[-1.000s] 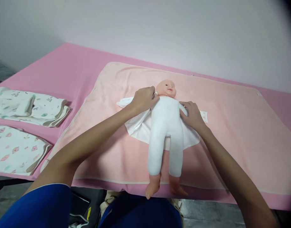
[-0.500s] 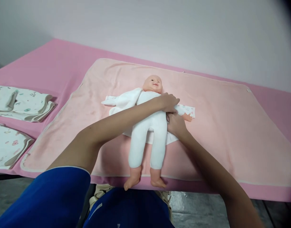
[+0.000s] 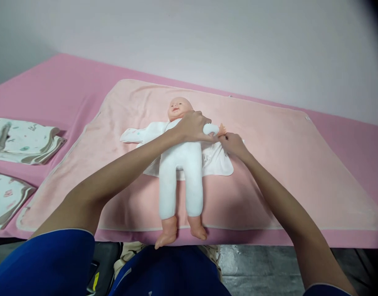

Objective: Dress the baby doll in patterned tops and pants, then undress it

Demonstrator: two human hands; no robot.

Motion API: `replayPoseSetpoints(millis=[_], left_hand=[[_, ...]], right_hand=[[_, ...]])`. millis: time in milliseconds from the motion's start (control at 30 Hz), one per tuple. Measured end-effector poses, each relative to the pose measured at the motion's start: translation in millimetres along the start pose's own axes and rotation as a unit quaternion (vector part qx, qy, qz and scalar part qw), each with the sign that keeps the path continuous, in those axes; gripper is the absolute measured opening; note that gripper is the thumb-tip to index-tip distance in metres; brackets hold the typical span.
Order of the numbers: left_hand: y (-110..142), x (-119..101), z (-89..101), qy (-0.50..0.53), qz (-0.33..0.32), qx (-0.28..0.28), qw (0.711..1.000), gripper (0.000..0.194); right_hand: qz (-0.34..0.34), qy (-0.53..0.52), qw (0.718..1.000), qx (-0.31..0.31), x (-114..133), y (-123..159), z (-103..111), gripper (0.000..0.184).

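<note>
A baby doll (image 3: 181, 162) with a white cloth body lies on its back, its head tilted to the left. My left hand (image 3: 195, 125) reaches across its chest and is closed around the doll's upper arm on the right. That arm's white forearm and small bare hand stick out past my fingers. Under the doll is spread a white baby shirt (image 3: 219, 162), still around the other arm, where its sleeve (image 3: 135, 135) extends left. Beside the doll's hand, my right hand (image 3: 234, 144) is closed on the shirt's right side; its fingertips are partly hidden.
A light pink blanket (image 3: 284, 172) lies beneath the doll on a darker pink padded table (image 3: 62, 86). Two folded printed cloths (image 3: 34, 137) rest at the left. A pale wall (image 3: 207, 45) rises behind. The doll's feet reach the table's front edge.
The doll's arm on the right has come out of the printed sleeve and is bent up. My left hand now grips that arm. The doll's head has turned left, and the view has shifted slightly.
</note>
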State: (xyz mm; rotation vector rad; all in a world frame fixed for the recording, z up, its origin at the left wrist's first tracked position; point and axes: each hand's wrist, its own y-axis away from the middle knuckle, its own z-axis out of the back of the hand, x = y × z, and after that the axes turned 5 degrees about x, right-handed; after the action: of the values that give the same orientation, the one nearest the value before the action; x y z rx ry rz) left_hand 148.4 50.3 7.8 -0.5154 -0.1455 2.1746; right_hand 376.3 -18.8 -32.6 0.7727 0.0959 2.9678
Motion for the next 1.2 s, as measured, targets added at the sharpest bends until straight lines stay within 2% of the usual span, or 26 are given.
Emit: replayPoseSetpoints(millis=[67,133,300,400,467,567,667,767,867,933,1033,1133,1200], left_hand=[[-3.4,-0.7,-0.4,0.000,-0.012,0.037,0.999,0.036],[-8.0,-2.0,-1.2,-0.001,-0.018,0.085,0.996,0.036],[-15.2,-2.4,-1.3,-0.006,-0.061,0.215,0.975,0.028],[-12.6,0.4,-2.2,0.013,-0.076,0.255,0.964,0.024],[-10.7,1.0,-6.2,0.019,-0.064,0.230,0.971,0.031],[-13.2,-0.2,-16.7,0.021,-0.015,0.161,0.987,0.044],[-25.6,0.8,-27.3,0.102,0.015,0.106,0.989,0.038],[-41.4,3.0,-31.6,0.219,0.008,0.013,0.976,0.042],[-42.0,-1.0,-25.5,0.227,-0.016,-0.054,0.972,0.042],[-22.6,-4.3,-14.9,0.200,-0.036,-0.093,0.975,0.037],[43.8,5.5,4.8,0.148,-0.042,-0.159,0.975,0.026],[136.6,37.4,13.2,0.071,0.057,-0.210,0.973,0.015],[191.1,61.9,9.8,0.026,0.135,-0.206,0.969,0.025]], right_hand=[[-0.018,-0.032,0.999,-0.038,-14.5,9.3,14.8,0.030],[-0.022,-0.060,0.996,-0.060,-22.6,19.2,21.1,0.026],[-0.034,-0.119,0.988,-0.096,-23.9,20.8,9.8,0.027],[-0.050,-0.139,0.982,-0.118,-21.2,17.2,3.5,0.028],[-0.041,-0.142,0.980,-0.135,-17.6,21.6,2.9,0.027],[0.042,-0.102,0.983,-0.145,-7.5,33.8,3.8,0.028],[0.120,-0.028,0.984,-0.130,10.2,35.0,-1.3,0.031],[0.120,0.022,0.986,-0.115,36.5,18.3,-15.0,0.025],[0.131,0.048,0.986,-0.086,59.1,4.0,-24.8,0.024],[0.156,0.053,0.983,-0.082,60.5,9.2,-23.7,0.027],[0.167,0.039,0.979,-0.108,34.4,41.9,-17.0,0.025],[0.086,0.045,0.986,-0.138,-9.8,82.9,-18.1,0.030],[0.045,0.055,0.990,-0.126,-34.7,101.8,-24.5,0.038]])
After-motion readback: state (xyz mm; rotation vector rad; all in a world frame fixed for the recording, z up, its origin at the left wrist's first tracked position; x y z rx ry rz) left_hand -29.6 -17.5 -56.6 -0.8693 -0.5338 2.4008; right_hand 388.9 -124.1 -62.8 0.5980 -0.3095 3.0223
